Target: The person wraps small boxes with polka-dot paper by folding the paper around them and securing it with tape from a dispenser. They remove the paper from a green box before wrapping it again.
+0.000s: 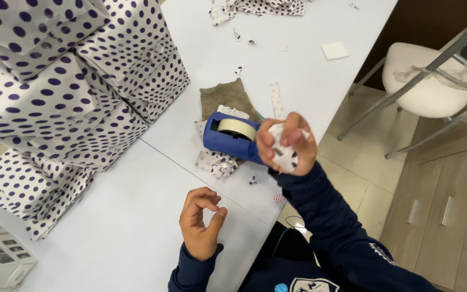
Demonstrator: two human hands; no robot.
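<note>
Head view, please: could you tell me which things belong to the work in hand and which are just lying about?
In hand:
- right hand clutching crumpled dotted paper scraps
- left hand, pinched, empty
- blue tape dispenser
- dotted offcuts

Lying about:
- stacked dotted wrapped boxes
- brown cloth
- white square
- chair

Right hand point(287, 145) clutches crumpled dotted paper point(285, 154) beside blue tape dispenser point(231, 138); left hand point(201, 224) empty.
</note>
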